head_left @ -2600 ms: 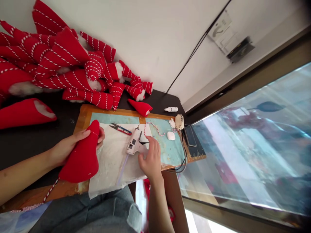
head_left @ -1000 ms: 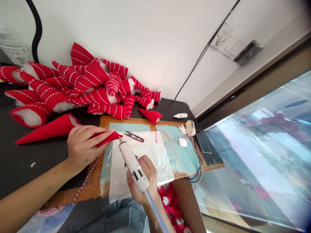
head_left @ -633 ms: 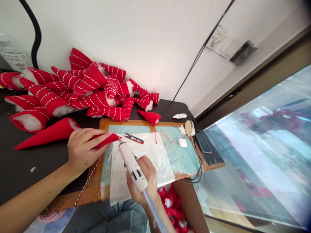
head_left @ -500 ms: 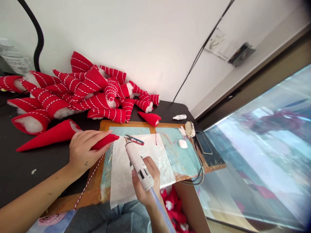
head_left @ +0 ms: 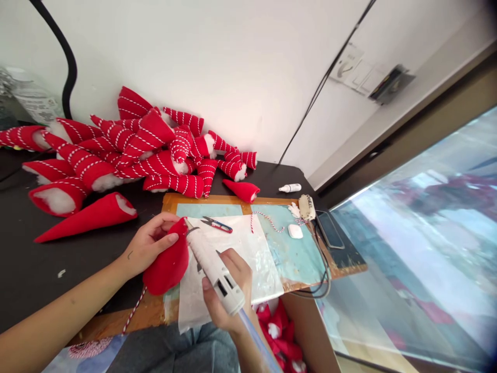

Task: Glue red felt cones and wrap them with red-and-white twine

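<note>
My left hand [head_left: 153, 241] is closed on a red felt cone [head_left: 166, 267], its pointed end up and its wide part hanging below the fingers. A red-and-white twisted cord [head_left: 135, 311] trails down from under the cone. In my right hand [head_left: 233, 280] is a white glue gun [head_left: 212, 264], a clear glue stick [head_left: 256, 331] sticking out of its back. The nozzle meets or nearly meets the cone's tip; I cannot tell which. Thread snips [head_left: 216, 224] lie just beyond the nozzle on a white plastic sheet [head_left: 252, 259].
Cord-wrapped stuffed cones [head_left: 135, 140] pile up against the wall. Plain red cones [head_left: 87, 217] lie nearer. On the board [head_left: 298, 259] are a cord piece [head_left: 267, 220] and a white case [head_left: 295, 231]; a phone [head_left: 330, 229] lies right. Below stands a box [head_left: 310, 331] with red cones.
My left hand has turned the cone, so its broad side now shows and hangs lower. The glue gun has shifted slightly left, its nozzle now at the tip. The view has moved slightly.
</note>
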### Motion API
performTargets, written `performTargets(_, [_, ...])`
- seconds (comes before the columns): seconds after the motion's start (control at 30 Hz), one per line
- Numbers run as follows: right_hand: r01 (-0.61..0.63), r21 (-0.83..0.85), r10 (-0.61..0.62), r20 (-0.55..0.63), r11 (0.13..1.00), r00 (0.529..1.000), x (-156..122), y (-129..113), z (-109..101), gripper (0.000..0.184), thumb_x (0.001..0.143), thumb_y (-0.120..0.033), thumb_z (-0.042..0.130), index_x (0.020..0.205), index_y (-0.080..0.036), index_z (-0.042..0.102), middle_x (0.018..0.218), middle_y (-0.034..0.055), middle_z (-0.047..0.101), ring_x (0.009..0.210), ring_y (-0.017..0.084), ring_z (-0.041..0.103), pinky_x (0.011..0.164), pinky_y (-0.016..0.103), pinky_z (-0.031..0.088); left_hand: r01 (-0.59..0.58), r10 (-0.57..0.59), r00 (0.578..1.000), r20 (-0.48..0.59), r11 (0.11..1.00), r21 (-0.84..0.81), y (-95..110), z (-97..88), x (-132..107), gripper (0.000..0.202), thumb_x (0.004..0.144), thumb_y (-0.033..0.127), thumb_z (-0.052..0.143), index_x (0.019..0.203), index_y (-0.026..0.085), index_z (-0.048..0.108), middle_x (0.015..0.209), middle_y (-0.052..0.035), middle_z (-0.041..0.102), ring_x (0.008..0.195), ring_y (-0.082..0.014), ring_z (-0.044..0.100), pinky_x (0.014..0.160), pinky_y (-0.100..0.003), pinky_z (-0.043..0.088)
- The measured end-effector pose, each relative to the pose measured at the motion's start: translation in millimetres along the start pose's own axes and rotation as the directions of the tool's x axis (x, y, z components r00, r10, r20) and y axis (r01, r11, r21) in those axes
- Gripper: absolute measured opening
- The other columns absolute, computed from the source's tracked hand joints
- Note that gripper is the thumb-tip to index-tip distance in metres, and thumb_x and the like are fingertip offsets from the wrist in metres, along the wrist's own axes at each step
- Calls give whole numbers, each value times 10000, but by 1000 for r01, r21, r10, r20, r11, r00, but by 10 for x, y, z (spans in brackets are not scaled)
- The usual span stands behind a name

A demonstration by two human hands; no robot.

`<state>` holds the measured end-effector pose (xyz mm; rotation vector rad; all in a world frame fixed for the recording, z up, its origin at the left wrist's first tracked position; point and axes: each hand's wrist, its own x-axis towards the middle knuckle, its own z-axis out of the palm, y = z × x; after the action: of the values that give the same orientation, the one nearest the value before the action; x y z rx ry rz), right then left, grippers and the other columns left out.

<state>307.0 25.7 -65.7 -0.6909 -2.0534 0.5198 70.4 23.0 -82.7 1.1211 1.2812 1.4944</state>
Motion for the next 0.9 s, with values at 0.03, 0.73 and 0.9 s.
performTargets(0.03, [14, -3, -14, -1, 1000, 1000, 5, 2, 3, 120, 952, -287, 505, 838, -250, 517, 746, 30, 579, 688, 213, 576, 594, 358, 371, 0, 0, 1000, 9, 1000, -11, -10, -3, -1, 506, 724, 635, 915, 935, 244, 674, 769, -40, 816, 638, -222, 729, 585, -278, 579])
performTargets(0.73, [11, -38, -10, 8, 999, 1000, -31, 20, 20, 130, 953, -280, 500, 827, -251, 504, 743, 21, 553, 695, 213, 560, 601, 357, 367, 70, -45, 991, 122, 977, -202, -68, 10, -7, 451, 756, 612, 934, 948, 253, 740, 732, -11, 800, 624, -233, 776, 571, -273, 626])
performTargets(0.9, [39, -56, -39, 2, 998, 999, -107, 85, 43, 162, 971, -309, 486, 821, -253, 509, 742, 26, 556, 699, 220, 569, 594, 363, 389, 83, -63, 994, 89, 964, -252, 2, 24, -9, 475, 754, 604, 946, 945, 241, 708, 752, 0, 800, 601, -198, 755, 593, -272, 640])
